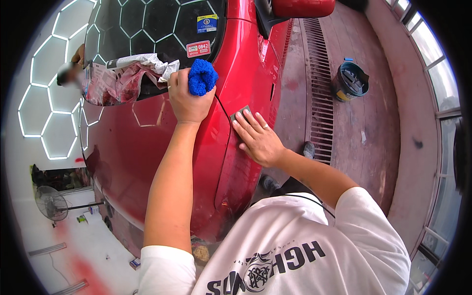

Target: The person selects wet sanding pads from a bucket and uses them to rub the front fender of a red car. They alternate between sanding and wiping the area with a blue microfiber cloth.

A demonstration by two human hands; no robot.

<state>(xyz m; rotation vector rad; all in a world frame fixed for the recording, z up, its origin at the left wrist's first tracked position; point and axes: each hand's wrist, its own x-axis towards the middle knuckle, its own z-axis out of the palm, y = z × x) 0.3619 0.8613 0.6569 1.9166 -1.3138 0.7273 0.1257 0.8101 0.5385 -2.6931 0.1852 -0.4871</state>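
Observation:
My left hand (189, 105) is closed around a bunched blue microfibre cloth (202, 78), held above the red car (147, 182) near the lower edge of its dark window (147, 34). The cloth bulges out between thumb and fingers. My right hand (258, 135) lies with fingers stretched and slightly spread on the car's corner panel, just right of a curved panel seam. Under its fingertips is a small, flat grey abrasive pad (240, 114), pressed to the red paint and partly covered by the fingers.
Crumpled newspaper (123, 78) covers part of the window's lower edge. A dark bucket (350, 81) with tools in it stands on the floor at right, past a drain grate (319, 88). The wing mirror (302, 7) juts out at top. Another person (71, 71) and a fan (50, 203) are at left.

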